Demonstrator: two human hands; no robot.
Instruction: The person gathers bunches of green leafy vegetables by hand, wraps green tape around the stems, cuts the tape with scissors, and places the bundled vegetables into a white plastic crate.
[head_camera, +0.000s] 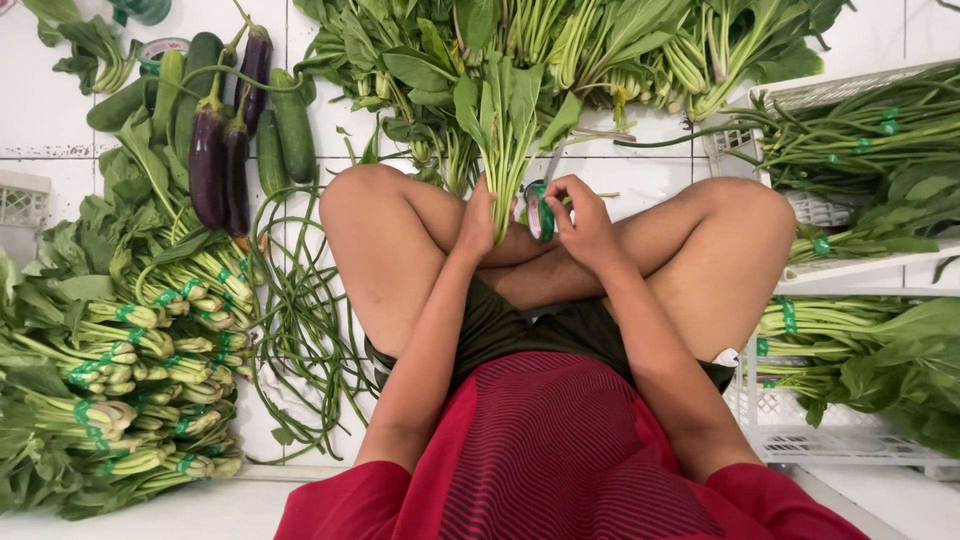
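I sit cross-legged on a white tiled floor. My left hand (478, 222) grips the stems of a bunch of leafy greens (505, 130), held upright over my crossed shins. My right hand (582, 218) holds a roll of green tape (540, 210) right beside the stems, fingers curled around it. A strip of the tape seems to reach toward the bunch, but the join is hidden by my fingers.
Tied bundles of greens (130, 370) are stacked at the left. Purple eggplants (215, 160), cucumbers (292, 125) and long beans (300, 330) lie beyond them. Loose greens (560, 50) are heaped ahead. White plastic crates (790, 420) with tied bundles stand at the right.
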